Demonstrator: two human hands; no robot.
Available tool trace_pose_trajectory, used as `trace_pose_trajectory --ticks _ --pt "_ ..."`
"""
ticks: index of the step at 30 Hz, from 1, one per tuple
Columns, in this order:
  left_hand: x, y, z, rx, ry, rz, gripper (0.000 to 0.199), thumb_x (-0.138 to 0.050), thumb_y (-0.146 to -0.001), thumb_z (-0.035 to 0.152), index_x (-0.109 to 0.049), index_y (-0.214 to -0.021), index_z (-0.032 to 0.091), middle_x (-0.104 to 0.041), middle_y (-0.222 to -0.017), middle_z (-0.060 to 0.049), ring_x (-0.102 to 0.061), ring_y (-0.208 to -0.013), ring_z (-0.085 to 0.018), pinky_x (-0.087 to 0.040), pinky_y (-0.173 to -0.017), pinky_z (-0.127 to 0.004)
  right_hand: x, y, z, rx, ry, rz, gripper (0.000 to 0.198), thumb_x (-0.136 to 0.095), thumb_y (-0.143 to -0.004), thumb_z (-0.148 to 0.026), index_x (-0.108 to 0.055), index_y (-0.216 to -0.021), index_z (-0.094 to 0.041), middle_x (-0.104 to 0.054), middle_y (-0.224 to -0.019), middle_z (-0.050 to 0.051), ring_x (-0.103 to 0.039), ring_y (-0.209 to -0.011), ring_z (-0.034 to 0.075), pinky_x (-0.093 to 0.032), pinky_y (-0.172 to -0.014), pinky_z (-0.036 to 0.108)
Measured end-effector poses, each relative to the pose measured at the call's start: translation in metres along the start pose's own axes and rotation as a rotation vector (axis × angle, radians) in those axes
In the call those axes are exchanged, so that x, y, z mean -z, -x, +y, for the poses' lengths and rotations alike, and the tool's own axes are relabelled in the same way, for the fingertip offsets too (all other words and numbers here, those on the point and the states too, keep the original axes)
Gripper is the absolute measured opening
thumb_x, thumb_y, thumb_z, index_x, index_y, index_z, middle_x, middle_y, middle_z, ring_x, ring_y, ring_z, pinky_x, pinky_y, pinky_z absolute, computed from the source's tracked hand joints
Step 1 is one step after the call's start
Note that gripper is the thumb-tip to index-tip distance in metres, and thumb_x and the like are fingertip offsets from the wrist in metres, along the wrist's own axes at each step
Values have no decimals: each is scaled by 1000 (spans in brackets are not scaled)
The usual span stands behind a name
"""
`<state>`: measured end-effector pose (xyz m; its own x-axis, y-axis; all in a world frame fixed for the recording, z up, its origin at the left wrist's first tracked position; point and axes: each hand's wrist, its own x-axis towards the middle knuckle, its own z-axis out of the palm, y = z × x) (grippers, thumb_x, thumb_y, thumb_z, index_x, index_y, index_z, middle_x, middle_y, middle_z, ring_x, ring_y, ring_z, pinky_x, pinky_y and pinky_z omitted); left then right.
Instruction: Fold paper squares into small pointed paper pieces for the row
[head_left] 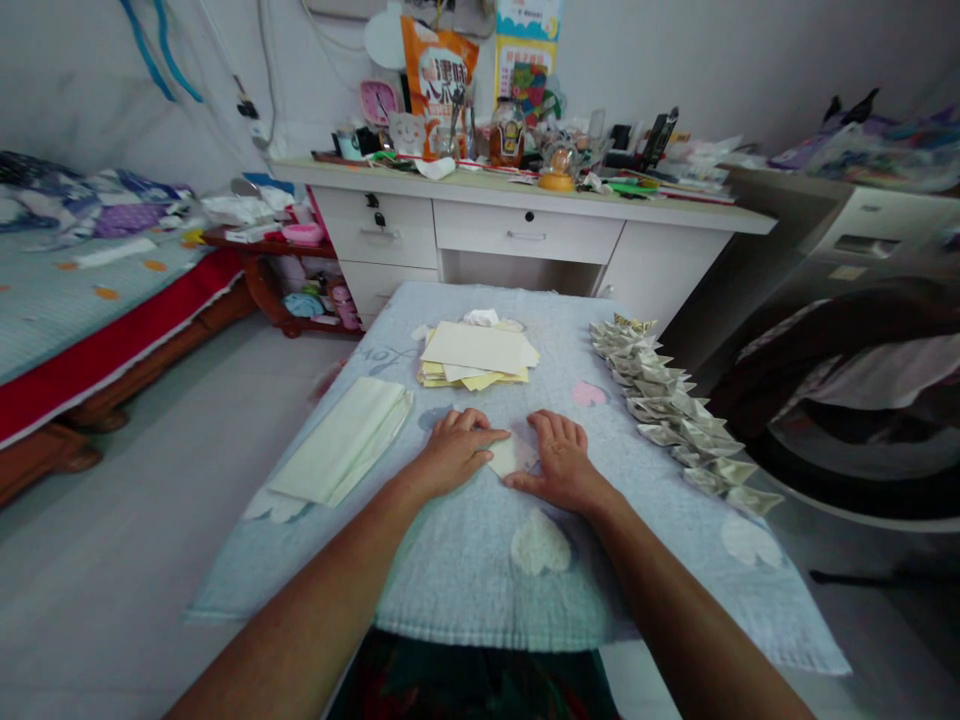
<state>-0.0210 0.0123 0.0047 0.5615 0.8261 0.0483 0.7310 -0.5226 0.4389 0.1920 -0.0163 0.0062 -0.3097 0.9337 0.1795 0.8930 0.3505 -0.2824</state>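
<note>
While a bed (112, 270) is standing at far left, folded pale-green sheets (341, 440) are lying on the cloth-covered table (465, 590). The left hand (459, 450) is touching a small cream paper (513, 456) between both hands; whether it is gripping, I cannot tell. A cream-and-yellow paper pile (478, 348) is sitting between them and a drawered desk (525, 235). The right hand (559, 462) is resting, thumb spread wide, on the paper's right side. Farther right, folded paper pieces (664, 390) are forming a row beside a washing machine (855, 240).

Left forearm (322, 583), right forearm (667, 590) stretched forward, angled inward. Left hand (454, 448) held palm down, index finger (492, 435) extended toward right hand (559, 464). Right thumb (523, 483) spread inward; hands separated by narrow gap.
</note>
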Motion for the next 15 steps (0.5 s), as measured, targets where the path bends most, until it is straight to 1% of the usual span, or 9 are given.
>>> trace_pose_trajectory --ticks 5,10,15 --pt "1 -1 0 24 19 9 44 -50 -87 22 -55 -127 40 -49 -115 -3 -42 -107 -22 -33 -97 -39 0 0 2 5 -16 2 94 -62 -61 -77 -42 -130 -17 -46 -132 17 -42 -118 34 -30 -99 50" --pt "1 0 1 36 27 19 44 -47 -89 22 -54 -128 38 -49 -116 -3 -43 -107 -21 -34 -96 -38 -2 0 5 9 -30 13 94 -62 -61 -77 -42 -130 -16 -47 -132 17 -42 -119 35 -30 -98 51" --pt "-2 1 -2 37 21 67 50 -52 -85 21 -50 -133 34 -50 -115 -4 -44 -105 -21 -34 -98 -37 -3 0 5 -8 -53 20 94 -64 -59 -76 -42 -129 -16 -48 -130 17 -42 -118 35 -31 -98 50"
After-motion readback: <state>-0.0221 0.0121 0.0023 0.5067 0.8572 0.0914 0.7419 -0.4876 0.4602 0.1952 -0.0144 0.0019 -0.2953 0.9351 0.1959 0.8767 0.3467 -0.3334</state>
